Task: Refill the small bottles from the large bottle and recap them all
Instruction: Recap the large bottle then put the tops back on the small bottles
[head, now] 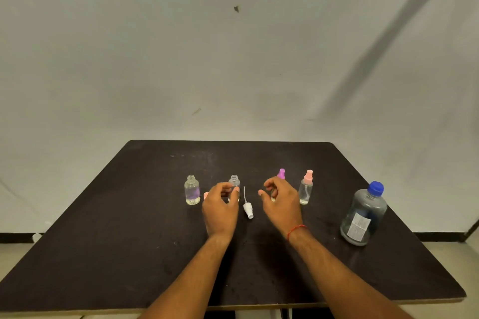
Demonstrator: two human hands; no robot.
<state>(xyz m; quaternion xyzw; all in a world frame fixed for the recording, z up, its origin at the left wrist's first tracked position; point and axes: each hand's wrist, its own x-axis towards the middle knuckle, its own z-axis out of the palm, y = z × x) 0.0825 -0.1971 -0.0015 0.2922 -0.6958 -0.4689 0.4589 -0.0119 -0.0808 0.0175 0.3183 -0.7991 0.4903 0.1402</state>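
Note:
Four small clear bottles stand in a row on the black table (145, 254). The leftmost bottle (192, 190) has no cap. My left hand (220, 206) grips the second bottle (234, 180), also uncapped, near its base. A white spray cap (248, 208) with its tube lies between my hands. My right hand (282, 201) hovers with loosely curled fingers in front of the purple-capped bottle (281, 173) and holds nothing that I can see. A pink-capped bottle (305, 189) stands to the right. The large bottle (363, 217) with a blue cap stands at the far right.
A pink cap (206, 195) peeks out beside my left hand, mostly hidden. A pale wall rises behind the table's far edge. Floor shows to the left and right of the table.

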